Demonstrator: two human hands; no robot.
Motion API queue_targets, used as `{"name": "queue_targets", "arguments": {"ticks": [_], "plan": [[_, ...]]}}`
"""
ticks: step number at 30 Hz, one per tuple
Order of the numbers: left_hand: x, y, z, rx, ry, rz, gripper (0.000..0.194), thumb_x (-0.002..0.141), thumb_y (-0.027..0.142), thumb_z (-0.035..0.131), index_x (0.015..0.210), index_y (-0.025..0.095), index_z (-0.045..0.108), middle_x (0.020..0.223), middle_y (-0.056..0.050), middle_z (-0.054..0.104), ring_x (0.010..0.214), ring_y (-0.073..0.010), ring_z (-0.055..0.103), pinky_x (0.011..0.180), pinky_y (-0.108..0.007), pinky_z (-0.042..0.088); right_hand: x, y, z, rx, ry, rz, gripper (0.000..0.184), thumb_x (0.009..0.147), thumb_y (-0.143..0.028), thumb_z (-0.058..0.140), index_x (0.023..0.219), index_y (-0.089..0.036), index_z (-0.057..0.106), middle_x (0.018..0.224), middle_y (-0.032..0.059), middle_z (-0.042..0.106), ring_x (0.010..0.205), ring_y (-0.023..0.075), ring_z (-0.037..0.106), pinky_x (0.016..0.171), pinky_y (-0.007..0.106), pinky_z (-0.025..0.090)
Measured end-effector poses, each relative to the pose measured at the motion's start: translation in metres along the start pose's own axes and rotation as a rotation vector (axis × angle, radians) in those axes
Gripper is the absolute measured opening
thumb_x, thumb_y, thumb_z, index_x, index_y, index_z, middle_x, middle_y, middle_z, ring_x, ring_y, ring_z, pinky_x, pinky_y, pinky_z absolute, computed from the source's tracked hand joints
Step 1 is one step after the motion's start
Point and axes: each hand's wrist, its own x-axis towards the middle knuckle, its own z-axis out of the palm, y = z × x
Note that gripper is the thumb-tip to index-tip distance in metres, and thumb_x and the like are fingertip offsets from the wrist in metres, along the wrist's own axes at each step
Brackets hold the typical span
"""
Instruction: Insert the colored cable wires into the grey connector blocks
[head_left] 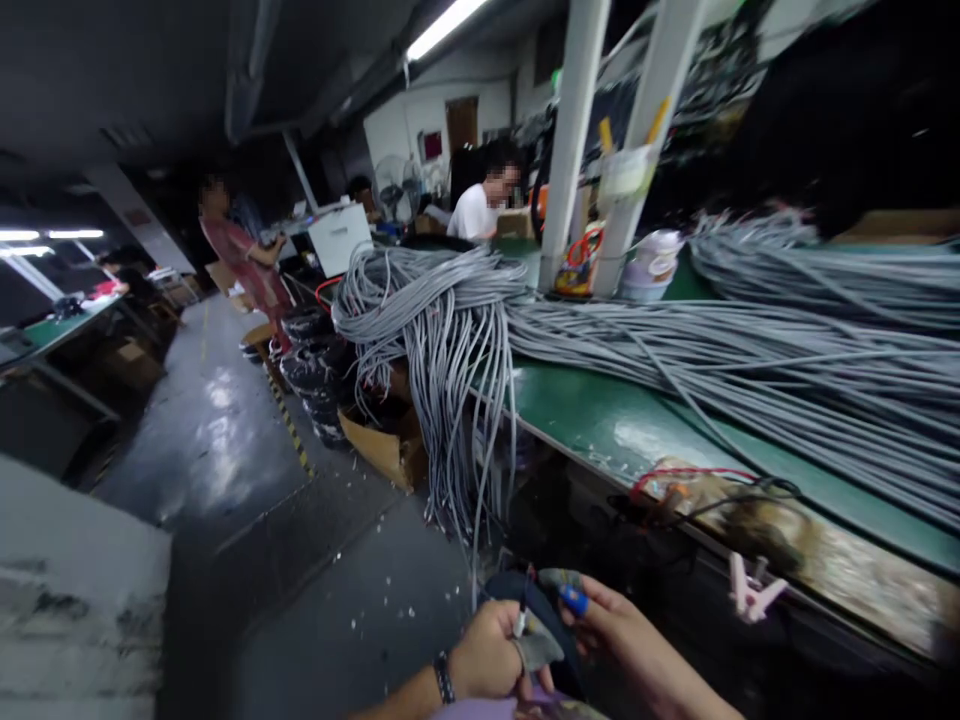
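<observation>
My left hand (487, 650), wearing a dark bracelet and a grey finger cover, is closed on a thin grey cable (475, 560). The cable's pale stripped end (520, 622) sticks up from my fingers. Beside it my right hand (619, 625) is pinched closed, with blue tape (574, 600) round one finger and a grey cover on another. What it holds, if anything, is too blurred to make out. Above my hands a thick bundle of grey cables (465, 370) hangs over the end of the green bench (570, 400).
More cables (750, 350) lie along the bench. A pink clamp (752, 590) grips its front edge, near a red wire (690, 472). A cardboard box (382, 445) and black coils (311, 375) stand on the floor. Two people (244, 245) are farther back.
</observation>
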Motion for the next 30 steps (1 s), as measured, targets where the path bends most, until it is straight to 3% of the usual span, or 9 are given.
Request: {"name": "queue_targets", "arguments": {"ticks": [5,9,14,17,19,24,30], "plan": [[-0.005,-0.006,-0.014,0.001,0.094,0.038,0.052,0.056,0.060,0.069,0.078,0.013,0.061,0.049,0.000,0.059,0.031,-0.0068,0.037,0.038,-0.022,0.020,0.007,0.005,0.014,-0.115,-0.134,-0.093,0.034,0.063,-0.045,0.075,0.077,-0.016,0.064,0.052,-0.0057,0.046,0.045,0.0046,0.034,0.044,0.018,0.025],[-0.013,-0.015,-0.006,-0.004,0.120,0.036,0.053,0.054,0.061,0.070,0.077,0.015,0.057,0.049,0.000,0.059,0.031,-0.0074,0.038,0.038,-0.022,0.018,-0.010,0.012,0.008,-0.160,-0.201,-0.158,0.036,0.067,-0.048,0.072,0.079,-0.015,0.065,0.048,-0.0071,0.042,0.043,0.0042,0.029,0.043,0.019,0.022],[-0.031,-0.007,0.036,0.025,0.074,0.132,0.051,0.062,0.062,0.065,0.075,0.014,0.056,0.053,0.000,0.059,0.031,-0.0052,0.038,0.037,-0.022,0.014,-0.066,0.002,-0.017,0.052,-0.173,-0.258,0.033,0.067,-0.042,0.074,0.085,-0.015,0.064,0.049,-0.0069,0.043,0.045,0.0055,0.034,0.047,0.020,0.028],[-0.035,0.003,0.067,0.061,0.004,0.153,0.046,0.065,0.059,0.064,0.072,0.014,0.056,0.050,0.003,0.056,0.032,-0.0053,0.037,0.038,-0.022,0.018,-0.107,-0.008,-0.042,0.308,-0.241,-0.296,0.037,0.066,-0.037,0.076,0.094,-0.018,0.063,0.070,-0.0018,0.056,0.057,0.0081,0.047,0.056,0.022,0.038],[-0.035,0.010,0.087,0.172,-0.068,0.157,0.045,0.069,0.059,0.062,0.064,0.014,0.056,0.043,0.004,0.049,0.033,-0.0055,0.036,0.039,-0.022,0.020,-0.134,-0.012,-0.060,0.478,-0.357,-0.275,0.039,0.067,-0.046,0.074,0.094,-0.020,0.061,0.084,0.0021,0.059,0.068,0.0116,0.052,0.063,0.026,0.043],[-0.030,0.019,0.133,0.367,-0.123,0.112,0.044,0.068,0.059,0.063,0.068,0.016,0.054,0.057,0.000,0.061,0.038,-0.0064,0.039,0.041,-0.022,0.027,-0.186,-0.012,-0.099,0.643,-0.612,-0.482,0.063,0.062,-0.082,0.049,0.083,-0.023,0.059,0.065,-0.0019,0.048,0.054,0.0128,0.045,0.049,0.028,0.041],[-0.011,0.023,0.174,0.563,-0.195,0.130,0.040,0.067,0.054,0.066,0.068,0.016,0.056,0.057,0.000,0.061,0.042,-0.0083,0.040,0.043,-0.022,0.029,-0.213,-0.011,-0.145,0.712,-0.720,-0.699,0.073,0.065,-0.086,0.034,0.090,-0.024,0.063,0.061,-0.0017,0.044,0.050,0.0120,0.038,0.048,0.028,0.038]]}}
